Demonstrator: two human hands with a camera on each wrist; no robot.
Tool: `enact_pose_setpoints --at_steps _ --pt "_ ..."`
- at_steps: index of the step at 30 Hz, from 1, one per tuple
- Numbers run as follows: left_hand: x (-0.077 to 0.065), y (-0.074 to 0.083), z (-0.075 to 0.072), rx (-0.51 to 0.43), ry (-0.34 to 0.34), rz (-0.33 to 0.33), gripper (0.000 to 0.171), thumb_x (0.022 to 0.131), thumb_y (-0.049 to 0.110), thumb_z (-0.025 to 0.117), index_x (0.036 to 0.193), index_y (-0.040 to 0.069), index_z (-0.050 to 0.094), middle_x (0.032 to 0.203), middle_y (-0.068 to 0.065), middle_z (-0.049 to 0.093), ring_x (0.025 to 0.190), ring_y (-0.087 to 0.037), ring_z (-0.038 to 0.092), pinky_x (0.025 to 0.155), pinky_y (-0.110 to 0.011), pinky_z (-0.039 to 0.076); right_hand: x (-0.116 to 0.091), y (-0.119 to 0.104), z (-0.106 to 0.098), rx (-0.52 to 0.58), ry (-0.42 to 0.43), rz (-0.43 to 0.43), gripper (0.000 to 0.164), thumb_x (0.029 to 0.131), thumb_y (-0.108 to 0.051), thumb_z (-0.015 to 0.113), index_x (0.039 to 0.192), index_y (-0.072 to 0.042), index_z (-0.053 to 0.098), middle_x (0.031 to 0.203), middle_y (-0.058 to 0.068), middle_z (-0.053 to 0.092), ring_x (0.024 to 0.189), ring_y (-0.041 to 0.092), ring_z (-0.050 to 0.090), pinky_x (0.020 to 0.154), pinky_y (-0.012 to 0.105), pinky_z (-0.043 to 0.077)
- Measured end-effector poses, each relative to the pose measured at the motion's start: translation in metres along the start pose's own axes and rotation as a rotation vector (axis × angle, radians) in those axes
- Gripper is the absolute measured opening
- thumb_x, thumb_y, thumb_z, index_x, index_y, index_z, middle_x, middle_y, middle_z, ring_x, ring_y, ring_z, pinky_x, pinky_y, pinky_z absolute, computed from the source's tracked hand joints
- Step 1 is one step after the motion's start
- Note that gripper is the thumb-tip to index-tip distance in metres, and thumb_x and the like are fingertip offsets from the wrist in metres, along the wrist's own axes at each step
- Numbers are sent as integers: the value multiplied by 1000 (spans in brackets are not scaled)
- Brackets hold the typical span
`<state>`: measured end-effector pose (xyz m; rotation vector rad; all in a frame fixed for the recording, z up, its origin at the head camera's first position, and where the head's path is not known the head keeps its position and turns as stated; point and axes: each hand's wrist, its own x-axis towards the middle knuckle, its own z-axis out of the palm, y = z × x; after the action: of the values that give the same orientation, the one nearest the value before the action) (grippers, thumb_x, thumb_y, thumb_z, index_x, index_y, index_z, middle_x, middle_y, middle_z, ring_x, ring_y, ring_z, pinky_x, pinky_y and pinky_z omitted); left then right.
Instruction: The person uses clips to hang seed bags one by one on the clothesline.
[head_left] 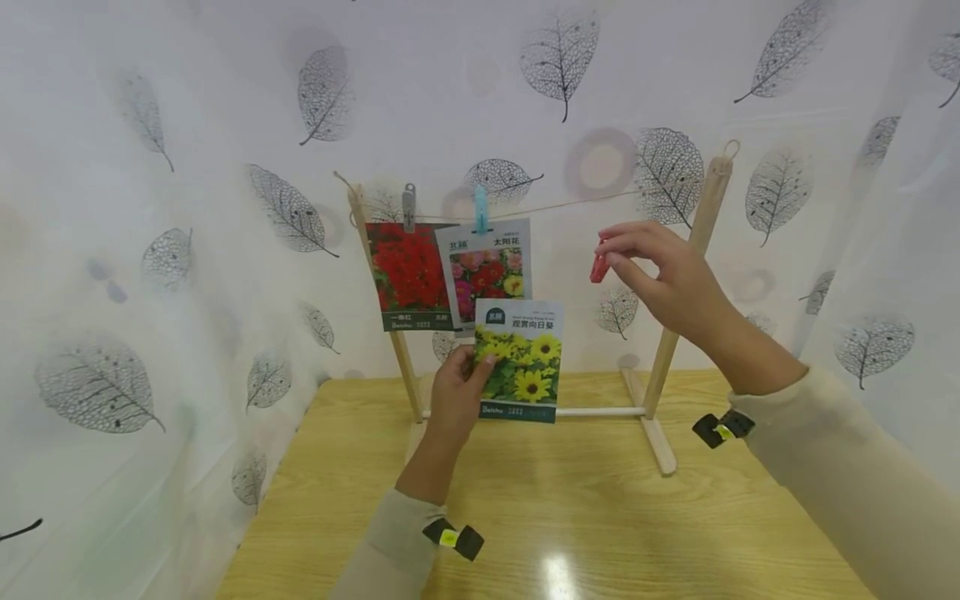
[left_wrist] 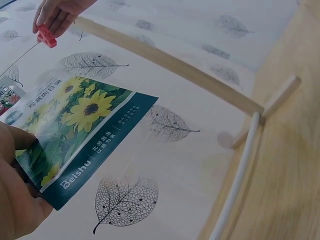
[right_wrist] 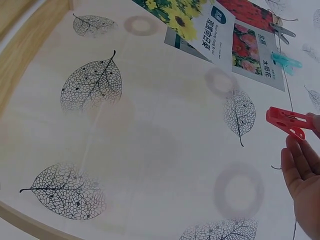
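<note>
My left hand [head_left: 459,396] pinches a seed packet with yellow sunflowers [head_left: 520,362] by its left edge, thumb on the front. It is held upright before the frame, overlapping the lower part of a hung packet in the head view. My right hand [head_left: 663,279] holds a red clothespin [head_left: 599,263] between thumb and fingertips, right of the packets and below the string's height. In the right wrist view the red clothespin [right_wrist: 290,121] points toward the packets. Two packets hang from the string: a red-flower packet [head_left: 412,275] under a grey clothespin [head_left: 408,208] and a mixed-flower packet [head_left: 487,262] under a blue clothespin [head_left: 481,210].
A thin string [head_left: 577,202] runs between two wooden posts, the left [head_left: 407,371] and the right [head_left: 708,204]. A white rod [head_left: 600,412] joins them low down, above the wooden table [head_left: 570,500]. Leaf-print curtain [head_left: 465,92] surrounds the table at the back and sides.
</note>
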<state>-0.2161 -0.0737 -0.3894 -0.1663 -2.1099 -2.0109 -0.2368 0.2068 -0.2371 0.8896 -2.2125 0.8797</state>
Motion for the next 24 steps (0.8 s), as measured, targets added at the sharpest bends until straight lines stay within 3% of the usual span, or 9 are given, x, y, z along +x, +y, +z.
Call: enact_pose_setpoints --at_steps 7,17,24 --pt "1 0 1 9 3 14 27 99 26 67 115 5 66 107 -11 69 83 -13 56 71 -26 47 6 -3 -1 27 20 -51 19 97 1 62 113 -4 71 127 10 65 121 2 52 99 5 42" --pt "3 5 4 5 6 17 25 98 26 68 112 6 66 106 -10 71 85 -11 61 72 -25 51 18 -7 -1 37 26 -86 19 96 3 63 112 -2 71 126 10 65 120 4 52 98 5 44" --pt "3 7 5 15 4 4 24 98 27 68 113 8 67 96 -6 67 75 -12 54 67 -25 47 24 -9 -3 38 22 -90 20 96 3 62 114 -1 71 128 11 64 122 11 54 99 5 44"
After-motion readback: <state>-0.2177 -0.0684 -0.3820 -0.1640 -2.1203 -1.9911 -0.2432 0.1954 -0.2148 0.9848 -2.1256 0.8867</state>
